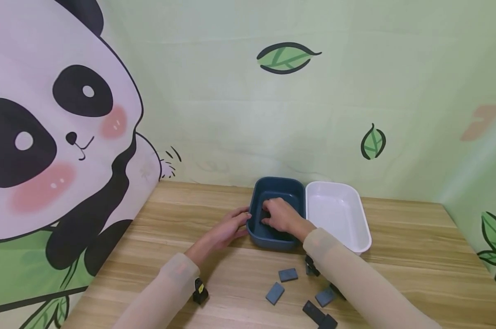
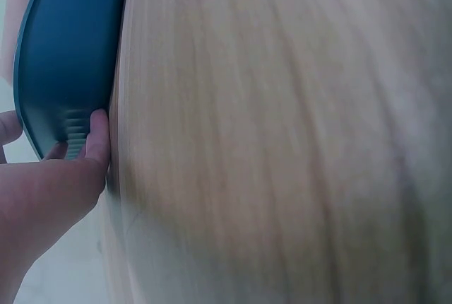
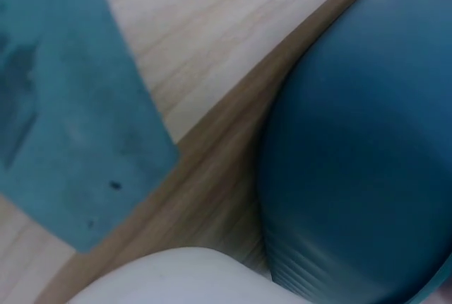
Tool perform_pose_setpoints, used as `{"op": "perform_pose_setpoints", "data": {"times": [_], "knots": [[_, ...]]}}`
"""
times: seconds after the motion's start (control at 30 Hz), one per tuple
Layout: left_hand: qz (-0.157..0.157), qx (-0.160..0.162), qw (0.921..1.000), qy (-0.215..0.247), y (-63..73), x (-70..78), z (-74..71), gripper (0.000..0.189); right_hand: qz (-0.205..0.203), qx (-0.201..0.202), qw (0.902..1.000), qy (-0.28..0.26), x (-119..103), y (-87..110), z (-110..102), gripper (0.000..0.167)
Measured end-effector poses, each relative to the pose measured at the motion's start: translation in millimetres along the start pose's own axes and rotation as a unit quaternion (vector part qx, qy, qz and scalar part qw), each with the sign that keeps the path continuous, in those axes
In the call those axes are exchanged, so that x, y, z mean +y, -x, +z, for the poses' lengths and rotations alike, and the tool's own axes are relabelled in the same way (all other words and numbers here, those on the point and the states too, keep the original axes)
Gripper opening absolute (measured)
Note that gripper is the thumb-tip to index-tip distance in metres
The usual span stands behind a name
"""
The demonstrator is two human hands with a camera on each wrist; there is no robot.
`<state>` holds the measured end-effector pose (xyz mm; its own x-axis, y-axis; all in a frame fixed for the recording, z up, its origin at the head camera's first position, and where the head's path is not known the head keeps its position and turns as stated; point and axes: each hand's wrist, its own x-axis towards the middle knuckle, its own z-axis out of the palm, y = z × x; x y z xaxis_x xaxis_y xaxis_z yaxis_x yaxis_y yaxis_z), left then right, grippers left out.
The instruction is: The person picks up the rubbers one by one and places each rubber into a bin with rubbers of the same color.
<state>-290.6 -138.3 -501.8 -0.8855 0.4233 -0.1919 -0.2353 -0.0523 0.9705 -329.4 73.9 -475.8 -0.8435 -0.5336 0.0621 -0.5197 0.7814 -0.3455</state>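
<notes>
A dark blue rectangular bin [image 1: 276, 244] stands on the wooden table. At its left side my left hand [image 1: 229, 227] holds it, thumb over the rim and fingers against the outer wall; the left wrist view shows the fingers [image 2: 99, 134] low on the wall. My right hand [image 1: 281, 214] reaches down inside the bin with bent fingers; I cannot tell whether they hold something. In front of the bin lie several small blue-grey tiles [image 1: 288, 274], one under the right forearm. One tile [image 3: 78, 106] looms large in the right wrist view.
A white bin [image 1: 338, 214] stands right against the blue bin's right side. Near the table's front lies a black object [image 1: 319, 315]. Behind the table [image 1: 416, 246] hangs a green cloth with a panda [image 1: 66, 114] and leaves.
</notes>
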Motion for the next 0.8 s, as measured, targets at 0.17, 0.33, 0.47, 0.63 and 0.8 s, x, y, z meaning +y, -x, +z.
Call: {"op": "perform_pose_setpoints", "data": {"times": [0.17,0.33,0.47,0.63,0.8], "knots": [[0.0,-0.003,1.0,-0.003,-0.7,-0.4,-0.1,0.056,-0.002,-0.003,1.0,0.008,-1.1,0.6,-1.0,0.027],[0.003,-0.002,1.0,-0.006,-1.1,-0.5,-1.1,0.057,-0.009,-0.013,0.9998,0.01,-0.9,2.3,-3.5,0.031],[0.003,0.001,1.0,-0.004,-0.8,-0.3,-2.0,0.057,-0.029,-0.012,0.9995,0.005,-2.2,7.6,-11.9,0.035],[0.003,0.012,0.9999,0.001,-1.2,-0.8,-0.6,0.056,-0.055,-0.004,0.9985,0.002,-3.9,22.3,-33.1,0.036],[0.003,0.02,0.9998,0.005,-0.9,-0.9,1.3,0.056,-0.077,-0.006,0.9968,-0.023,-1.3,49.0,-57.4,0.03]]}}
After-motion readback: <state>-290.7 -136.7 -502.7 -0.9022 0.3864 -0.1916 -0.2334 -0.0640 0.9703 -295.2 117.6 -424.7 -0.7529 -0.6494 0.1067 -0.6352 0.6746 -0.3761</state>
